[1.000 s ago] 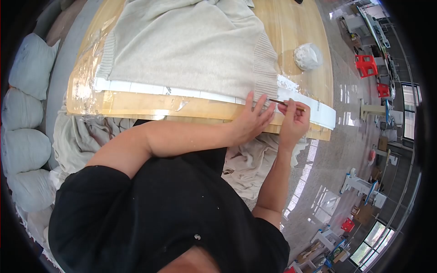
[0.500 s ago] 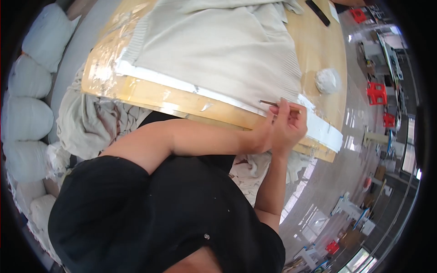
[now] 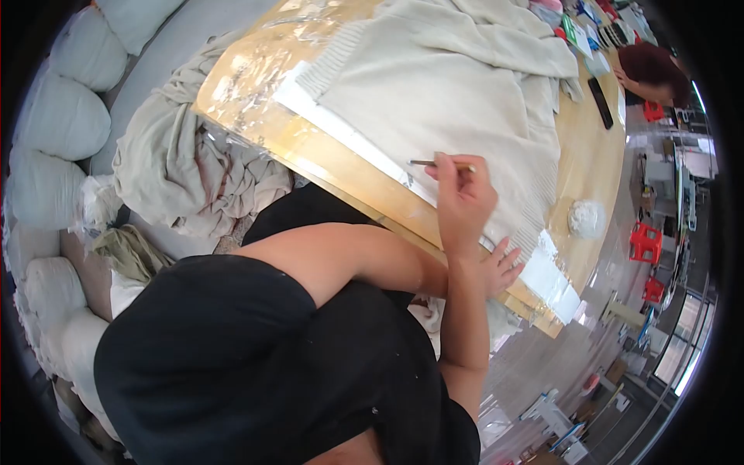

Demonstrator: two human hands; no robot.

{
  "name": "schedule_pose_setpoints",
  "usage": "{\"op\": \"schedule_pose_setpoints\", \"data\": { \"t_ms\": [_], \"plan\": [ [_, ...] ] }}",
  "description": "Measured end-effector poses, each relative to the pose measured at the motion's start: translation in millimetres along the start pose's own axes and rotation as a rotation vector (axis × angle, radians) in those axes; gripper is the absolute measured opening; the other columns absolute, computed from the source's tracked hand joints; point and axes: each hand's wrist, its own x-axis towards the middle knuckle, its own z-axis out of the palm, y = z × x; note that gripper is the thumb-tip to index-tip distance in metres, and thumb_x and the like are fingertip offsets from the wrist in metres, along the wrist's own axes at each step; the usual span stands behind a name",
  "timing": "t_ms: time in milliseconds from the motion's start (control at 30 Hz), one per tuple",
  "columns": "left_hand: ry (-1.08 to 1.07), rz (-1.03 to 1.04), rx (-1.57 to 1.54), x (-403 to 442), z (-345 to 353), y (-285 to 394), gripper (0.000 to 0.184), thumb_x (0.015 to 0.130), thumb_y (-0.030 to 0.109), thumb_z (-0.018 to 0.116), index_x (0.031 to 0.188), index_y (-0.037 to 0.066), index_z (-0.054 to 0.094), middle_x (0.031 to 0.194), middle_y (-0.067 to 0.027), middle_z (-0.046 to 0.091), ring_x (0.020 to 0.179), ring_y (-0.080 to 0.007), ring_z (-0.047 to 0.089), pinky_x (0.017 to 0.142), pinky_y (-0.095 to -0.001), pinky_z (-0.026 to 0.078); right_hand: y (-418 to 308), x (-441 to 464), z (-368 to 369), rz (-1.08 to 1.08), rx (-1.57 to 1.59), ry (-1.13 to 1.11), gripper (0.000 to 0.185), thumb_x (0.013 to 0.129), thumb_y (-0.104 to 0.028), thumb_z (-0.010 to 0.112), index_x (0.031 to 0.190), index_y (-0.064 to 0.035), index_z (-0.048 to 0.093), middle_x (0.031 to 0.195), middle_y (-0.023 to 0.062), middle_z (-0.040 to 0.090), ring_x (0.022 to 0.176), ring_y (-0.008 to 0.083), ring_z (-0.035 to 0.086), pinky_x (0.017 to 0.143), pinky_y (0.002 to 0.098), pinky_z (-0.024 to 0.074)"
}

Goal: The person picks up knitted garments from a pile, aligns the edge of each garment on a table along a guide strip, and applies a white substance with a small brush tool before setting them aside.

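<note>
A cream knitted sweater [image 3: 442,85] lies spread on the wooden table [image 3: 577,155], its edge along a white strip [image 3: 341,124]. My right hand [image 3: 467,190] pinches a thin brown stick-like tool [image 3: 453,165] above the sweater near the strip; its tip points left. Beneath my crossed right forearm, my left hand [image 3: 502,267] rests with fingers spread at the ribbed corner of the sweater and the strip. Part of that hand is hidden by the right arm.
On the table are a white ball-like bundle in clear plastic [image 3: 587,218] and a black oblong object [image 3: 600,103]. Another person [image 3: 655,74] is at the far right edge. Bundled fabric [image 3: 167,155] hangs left, beside white sacks [image 3: 66,116]. Red stools [image 3: 645,242] stand right.
The view has turned, bringing the other person into sight. My right hand has moved left along the sweater's edge with the tool, crossing over my left arm. My left hand stays near the ribbed corner.
</note>
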Motion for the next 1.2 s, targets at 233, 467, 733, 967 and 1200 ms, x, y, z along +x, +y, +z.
{"op": "schedule_pose_setpoints", "data": {
  "t_ms": [233,467,733,967,1200],
  "plan": [
    [-0.041,-0.055,-0.096,8.9,27.7,22.5,0.044,0.084,0.023,0.038,0.124,0.007,0.042,0.135,-0.0129,0.030,0.125,-0.0394,0.023,0.096,-0.0667,0.015,-19.2,17.6,28.1,-0.085,-0.026,-0.002,0.010,0.082,-0.004,0.059,0.077,0.0019,0.052,0.065,0.0062,0.060,0.061,0.0131,0.062,0.053,0.0200,0.0458],
    [-0.059,-0.006,0.005,6.4,24.7,22.9,0.049,0.083,0.030,0.040,0.125,0.006,0.040,0.136,-0.0132,0.028,0.126,-0.0410,0.020,0.096,-0.0670,0.014,-6.8,47.8,70.8,-0.082,-0.052,-0.326,0.010,0.083,-0.005,0.057,0.078,0.0023,0.053,0.072,0.0080,0.062,0.063,0.0133,0.062,0.058,0.0211,0.0476],
    [-0.632,0.221,-0.571,23.5,-79.4,-82.4,0.068,0.072,0.033,0.063,0.124,-0.002,0.035,0.123,-0.0217,0.040,0.110,-0.0351,0.042,0.092,-0.0567,0.028,-49.4,55.7,-67.7,-0.188,0.007,0.385,0.019,0.092,-0.016,0.044,0.090,0.0018,0.049,0.086,0.0146,0.060,0.069,0.0195,0.062,0.064,0.0268,0.0526],
    [-0.169,-0.470,0.046,43.7,-98.1,-346.7,0.112,0.050,0.027,0.079,0.137,0.008,0.012,0.139,-0.0195,0.020,0.131,-0.0353,0.012,0.100,-0.0548,0.021,20.8,58.7,-275.5,-0.122,-0.711,0.868,0.025,0.090,-0.022,0.046,0.087,0.0007,0.056,0.079,0.0108,0.062,0.073,0.0187,0.061,0.065,0.0316,0.0480],
    [-0.283,-0.758,-0.122,55.5,-37.1,-433.1,0.067,0.057,0.032,0.067,0.111,-0.004,0.053,0.104,-0.0268,0.056,0.096,-0.0346,0.057,0.080,-0.0393,0.045,85.7,68.8,-321.1,0.090,-1.257,0.595,0.047,0.076,-0.046,0.058,0.098,-0.0049,0.062,0.096,0.0189,0.060,0.092,0.0336,0.056,0.080,0.0412,0.0415]
  ]
}}
